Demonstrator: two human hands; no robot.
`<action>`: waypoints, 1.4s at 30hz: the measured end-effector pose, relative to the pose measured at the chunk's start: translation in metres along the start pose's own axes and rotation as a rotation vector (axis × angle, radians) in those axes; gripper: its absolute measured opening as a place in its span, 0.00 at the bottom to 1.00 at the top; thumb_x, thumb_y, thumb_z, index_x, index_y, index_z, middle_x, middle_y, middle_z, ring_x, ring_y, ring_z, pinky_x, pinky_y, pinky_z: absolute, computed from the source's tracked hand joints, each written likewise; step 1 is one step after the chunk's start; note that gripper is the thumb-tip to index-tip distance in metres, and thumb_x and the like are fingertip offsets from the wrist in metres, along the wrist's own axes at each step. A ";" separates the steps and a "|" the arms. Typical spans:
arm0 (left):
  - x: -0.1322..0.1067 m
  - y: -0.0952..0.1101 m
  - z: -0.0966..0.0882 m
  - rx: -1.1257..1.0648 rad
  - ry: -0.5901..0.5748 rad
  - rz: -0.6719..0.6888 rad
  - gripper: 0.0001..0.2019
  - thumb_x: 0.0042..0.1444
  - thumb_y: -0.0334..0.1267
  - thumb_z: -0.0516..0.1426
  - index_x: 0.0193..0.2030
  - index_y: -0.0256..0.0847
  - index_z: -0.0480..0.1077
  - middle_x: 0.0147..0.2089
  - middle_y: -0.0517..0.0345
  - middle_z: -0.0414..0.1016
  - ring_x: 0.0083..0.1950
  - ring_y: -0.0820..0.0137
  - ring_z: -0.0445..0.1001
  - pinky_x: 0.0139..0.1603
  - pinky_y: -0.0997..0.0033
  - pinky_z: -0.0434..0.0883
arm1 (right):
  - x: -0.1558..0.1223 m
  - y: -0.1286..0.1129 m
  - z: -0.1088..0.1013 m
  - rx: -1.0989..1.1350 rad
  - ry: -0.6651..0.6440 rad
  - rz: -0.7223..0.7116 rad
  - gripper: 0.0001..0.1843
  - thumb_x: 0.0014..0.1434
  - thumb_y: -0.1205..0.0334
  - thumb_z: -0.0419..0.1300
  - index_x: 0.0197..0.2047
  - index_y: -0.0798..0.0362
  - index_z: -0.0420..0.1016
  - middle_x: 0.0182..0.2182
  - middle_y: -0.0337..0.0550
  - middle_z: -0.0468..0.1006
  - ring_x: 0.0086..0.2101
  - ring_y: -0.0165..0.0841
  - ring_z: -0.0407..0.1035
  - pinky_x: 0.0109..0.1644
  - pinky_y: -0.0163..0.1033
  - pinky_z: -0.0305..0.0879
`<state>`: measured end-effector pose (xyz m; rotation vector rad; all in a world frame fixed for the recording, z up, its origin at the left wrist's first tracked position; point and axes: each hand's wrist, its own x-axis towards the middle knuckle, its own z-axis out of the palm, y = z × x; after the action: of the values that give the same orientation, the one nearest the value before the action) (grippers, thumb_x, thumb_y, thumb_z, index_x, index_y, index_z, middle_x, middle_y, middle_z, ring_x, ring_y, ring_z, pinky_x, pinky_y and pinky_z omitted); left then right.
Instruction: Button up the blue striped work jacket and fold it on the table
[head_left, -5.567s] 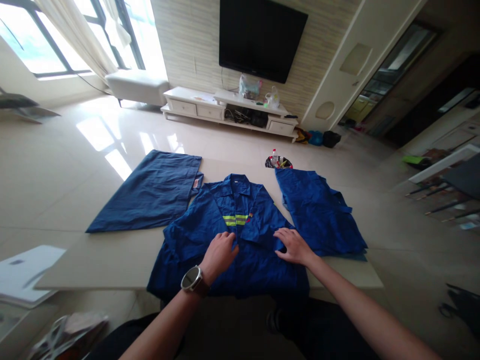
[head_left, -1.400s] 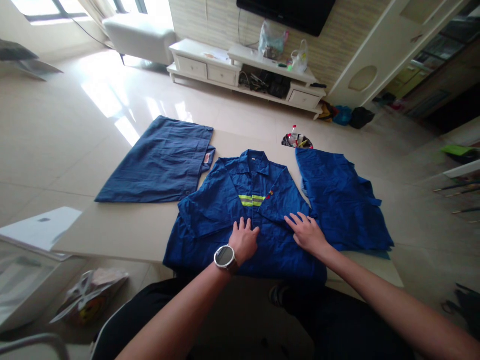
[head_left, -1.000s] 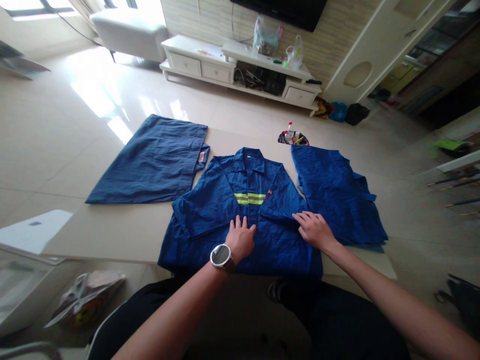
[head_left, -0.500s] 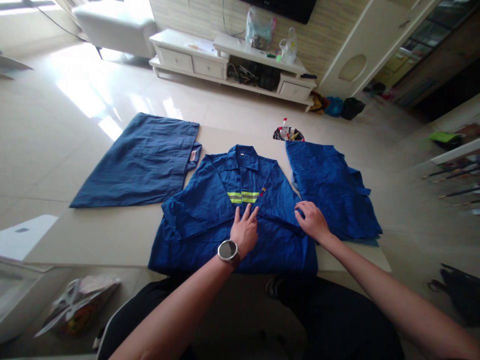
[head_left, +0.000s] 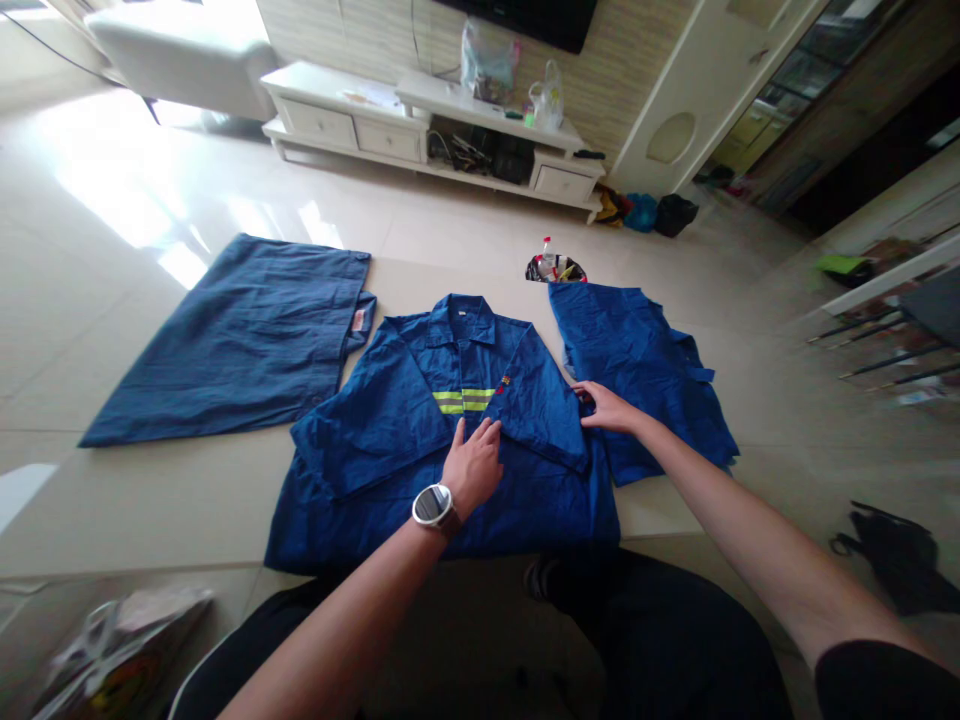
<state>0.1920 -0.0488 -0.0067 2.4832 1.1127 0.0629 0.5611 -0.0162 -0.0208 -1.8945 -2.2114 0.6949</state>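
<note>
A blue work jacket with a collar and a yellow-and-grey reflective stripe lies front up on the table, its sleeves folded in over the front. My left hand, with a watch on the wrist, rests on the jacket just below the stripe, fingers stretched out. At the outer edge of the sleeve on the right, my right hand touches the cloth with curved fingers, thumb and forefinger apart. Close beside that hand lies a folded blue garment.
Another folded blue garment lies on the left of the pale table. Beyond the far edge stands a bin with a bottle. A white TV cabinet runs along the wall. A plastic bag sits low at the left.
The view has shifted, so the scene sits further left. My right hand has moved slightly up along the sleeve's edge. My left hand stays on the jacket, its fingers closer together.
</note>
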 end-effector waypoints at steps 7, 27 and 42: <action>0.002 -0.005 -0.008 -0.014 0.048 -0.004 0.29 0.63 0.36 0.52 0.72 0.38 0.62 0.77 0.46 0.58 0.78 0.57 0.56 0.80 0.41 0.47 | -0.026 -0.024 0.025 -0.433 0.198 -0.010 0.41 0.59 0.62 0.61 0.72 0.58 0.55 0.58 0.59 0.71 0.56 0.50 0.66 0.60 0.52 0.67; 0.010 0.002 -0.028 -0.198 0.230 -0.045 0.27 0.62 0.32 0.51 0.68 0.35 0.62 0.74 0.43 0.61 0.73 0.63 0.63 0.75 0.65 0.60 | -0.023 -0.030 0.024 -0.660 0.271 0.016 0.32 0.60 0.66 0.58 0.68 0.53 0.64 0.54 0.56 0.75 0.51 0.51 0.67 0.52 0.50 0.65; 0.000 -0.006 0.000 -0.049 0.020 0.055 0.23 0.61 0.30 0.50 0.62 0.39 0.71 0.69 0.46 0.69 0.73 0.59 0.63 0.79 0.43 0.48 | -0.024 0.030 0.020 -0.112 0.440 0.146 0.24 0.57 0.67 0.54 0.56 0.51 0.78 0.45 0.49 0.80 0.46 0.43 0.73 0.49 0.48 0.72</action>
<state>0.1884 -0.0452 -0.0090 2.4744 1.0388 0.1294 0.5847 -0.0413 -0.0476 -2.0369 -1.8843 0.1466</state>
